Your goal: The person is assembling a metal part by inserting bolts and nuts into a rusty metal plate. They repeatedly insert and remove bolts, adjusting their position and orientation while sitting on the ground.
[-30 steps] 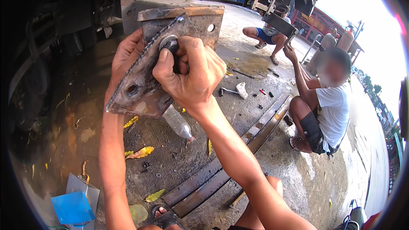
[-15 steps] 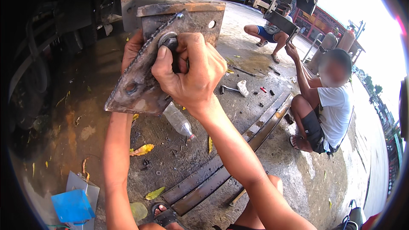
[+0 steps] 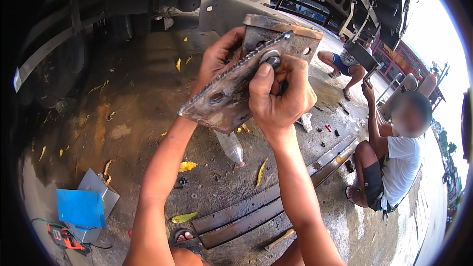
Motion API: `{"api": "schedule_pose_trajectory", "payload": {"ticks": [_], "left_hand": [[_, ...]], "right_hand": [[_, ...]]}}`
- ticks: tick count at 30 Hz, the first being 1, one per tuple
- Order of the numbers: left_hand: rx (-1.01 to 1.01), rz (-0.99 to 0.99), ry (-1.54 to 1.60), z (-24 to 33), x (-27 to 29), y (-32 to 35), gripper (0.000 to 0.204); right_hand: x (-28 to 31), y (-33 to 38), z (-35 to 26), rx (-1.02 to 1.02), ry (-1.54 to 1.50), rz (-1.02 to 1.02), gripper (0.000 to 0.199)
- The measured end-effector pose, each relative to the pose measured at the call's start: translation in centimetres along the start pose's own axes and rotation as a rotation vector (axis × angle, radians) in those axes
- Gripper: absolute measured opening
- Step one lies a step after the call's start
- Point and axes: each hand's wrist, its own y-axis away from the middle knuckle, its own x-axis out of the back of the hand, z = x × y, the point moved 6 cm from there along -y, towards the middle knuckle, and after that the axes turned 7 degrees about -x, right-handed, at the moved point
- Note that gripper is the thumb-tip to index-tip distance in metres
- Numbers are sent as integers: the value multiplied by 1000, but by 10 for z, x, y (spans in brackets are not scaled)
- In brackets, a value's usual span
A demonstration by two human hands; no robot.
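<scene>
A rusty steel bracket point(image 3: 228, 94) is raised in front of me, with a slanted, ragged-edged plate and several holes. My left hand point(image 3: 220, 55) grips it from behind, with some of its fingers hidden by the metal. Against the plate's upper hole, my right hand point(image 3: 285, 93) pinches a dark bolt point(image 3: 272, 61) between thumb and bent fingers. A round washer point(image 3: 266, 55) sits under the bolt's head, touching the plate. How deep the bolt goes into the hole is hidden.
Overhead is a vehicle chassis point(image 3: 231, 1). Below lie a plastic bottle point(image 3: 230, 147), long flat metal bars point(image 3: 241, 215), a wooden handle point(image 3: 279, 239) and a blue-and-grey box point(image 3: 81, 208). On the right a co-worker point(image 3: 394, 162) squats, hands raised; another person point(image 3: 347, 66) squats farther back.
The whole view has shifted, so the bracket and both hands now appear farther right. More of my left hand shows behind the plate. My right hand keeps its pinch on the bolt.
</scene>
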Motion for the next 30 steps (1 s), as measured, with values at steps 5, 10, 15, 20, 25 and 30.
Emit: {"api": "schedule_pose_trajectory", "payload": {"ticks": [5,10,15,20,25,30], "left_hand": [[6,-2,69,-1,1,-2,31],[-35,46,63,0,12,-2,31],[212,99,35,-32,51,39,29],[817,-297,-255,-136,79,232,16],[1312,-1031,-647,-163,103,535,21],[1298,-1186,-535,-158,89,527,41]], "right_hand": [[1,0,0,35,9,-45,16],[-2,0,-3,11,-2,-38,14],[0,4,-2,-6,-10,-67,16],[6,-4,2,24,-90,3,21],[-7,0,3,93,-139,11,21],[-7,5,11,156,-223,-71,21]]}}
